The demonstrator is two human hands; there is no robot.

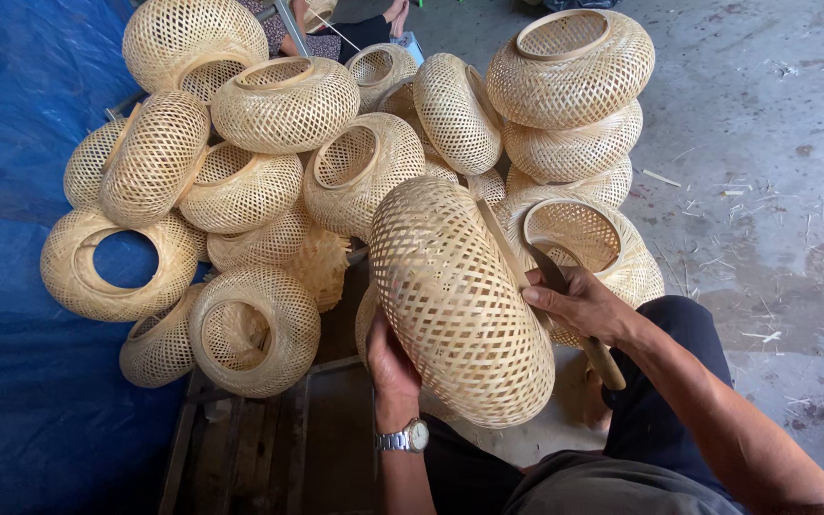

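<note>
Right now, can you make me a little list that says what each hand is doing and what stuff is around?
Left hand: under the woven bamboo lampshade, propping it up; wristwatch on the wrist
Right hand: gripping a knife against the lampshade's rim
Pile: many finished bamboo lampshades heaped behind
Left side: blue tarp
Floor: grey concrete with bamboo slivers
Below the hands: wooden pallet

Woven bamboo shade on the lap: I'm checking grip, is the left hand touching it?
Touching. The head view shows the left hand pressed against the woven bamboo shade's lower side.
</note>
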